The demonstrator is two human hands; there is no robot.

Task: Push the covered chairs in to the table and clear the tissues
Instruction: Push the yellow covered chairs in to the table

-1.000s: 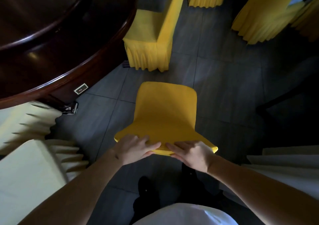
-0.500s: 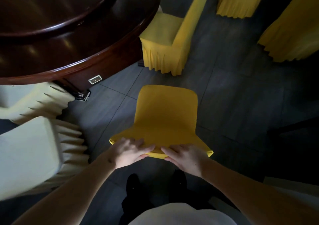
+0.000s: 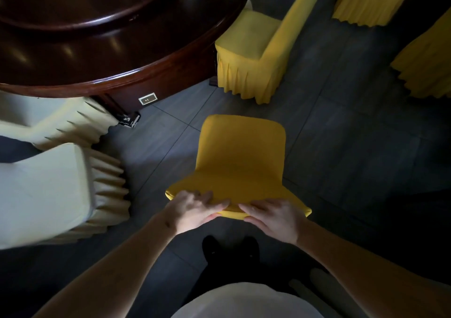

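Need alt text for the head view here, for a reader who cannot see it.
Both hands, left and right, grip the top edge of a yellow covered chair standing short of a dark round table. Cream covered chairs stand left, more yellow chairs beyond.

It looked like a banquet or restaurant dining room. A large round desk of dark, polished reddish wood, with a raised circular centre section, filled the upper left. Around it stood chairs dressed in fitted fabric covers with pleated skirts: bright yellow covered chairs to the right and pale cream covered chairs to the left, the kind set out for catered events. The floor was laid in large dark grey tiles.
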